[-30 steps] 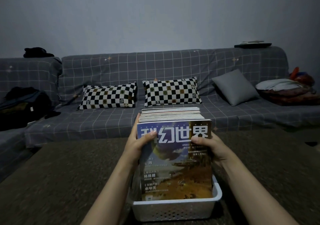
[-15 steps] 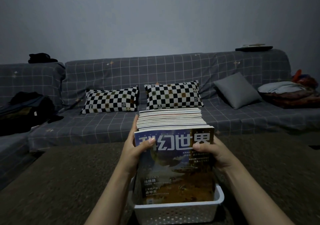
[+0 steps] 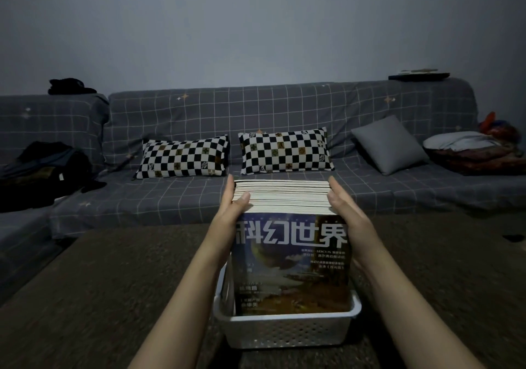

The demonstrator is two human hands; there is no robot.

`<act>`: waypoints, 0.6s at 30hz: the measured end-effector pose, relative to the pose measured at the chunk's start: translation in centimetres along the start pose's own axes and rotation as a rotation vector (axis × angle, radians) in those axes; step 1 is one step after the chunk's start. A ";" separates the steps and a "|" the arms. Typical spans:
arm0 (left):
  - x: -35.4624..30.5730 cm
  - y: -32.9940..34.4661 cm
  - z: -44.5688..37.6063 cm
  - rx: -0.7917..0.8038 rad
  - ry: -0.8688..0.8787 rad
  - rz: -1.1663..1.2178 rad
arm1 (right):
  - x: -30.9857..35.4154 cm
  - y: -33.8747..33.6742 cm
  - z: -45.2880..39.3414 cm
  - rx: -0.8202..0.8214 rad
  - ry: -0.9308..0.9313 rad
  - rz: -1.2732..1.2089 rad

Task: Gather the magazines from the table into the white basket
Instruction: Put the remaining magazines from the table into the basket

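Note:
A thick stack of magazines (image 3: 290,266) stands upright in the white basket (image 3: 284,334) at the table's near edge, with a blue and orange cover facing me. The page edges show on top of the stack. My left hand (image 3: 227,220) lies against the stack's left side with its thumb resting on the top edges. My right hand (image 3: 350,218) presses flat against the right side with its fingers stretched forward. The stack is held between both hands. The basket's far side is hidden behind the magazines.
The basket stands on a dark brown table (image 3: 113,283). Behind it runs a grey checked sofa (image 3: 284,107) with two black-and-white chequered pillows (image 3: 182,156), a grey cushion (image 3: 390,144), a dark bag (image 3: 42,169) at left and a bundle of cloth (image 3: 472,149) at right.
Both thumbs have left the front cover. My hands have slid up and outward to the sides of the stack, and the stack sits squarer. The camera has tilted up slightly.

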State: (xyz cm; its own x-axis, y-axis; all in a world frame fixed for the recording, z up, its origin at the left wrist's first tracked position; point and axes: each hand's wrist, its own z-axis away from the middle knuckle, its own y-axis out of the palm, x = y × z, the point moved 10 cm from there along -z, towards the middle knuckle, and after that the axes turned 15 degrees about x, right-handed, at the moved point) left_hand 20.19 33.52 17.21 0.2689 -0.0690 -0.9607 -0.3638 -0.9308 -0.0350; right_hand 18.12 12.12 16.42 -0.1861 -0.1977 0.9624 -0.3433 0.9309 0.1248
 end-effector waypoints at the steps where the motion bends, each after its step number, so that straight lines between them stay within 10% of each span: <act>1: 0.2 -0.2 0.0 -0.010 -0.007 0.011 | 0.1 0.0 0.1 -0.023 0.001 0.025; 18: 0.9 0.0 0.8 -0.059 -0.110 0.069 | 0.8 -0.6 -0.8 -0.100 0.062 0.274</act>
State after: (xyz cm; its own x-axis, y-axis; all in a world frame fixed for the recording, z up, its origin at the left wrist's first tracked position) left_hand 19.72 33.75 16.17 0.1440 -0.0968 -0.9848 -0.3244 -0.9448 0.0454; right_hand 18.95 11.62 17.28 -0.2022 0.0817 0.9759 -0.1949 0.9732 -0.1218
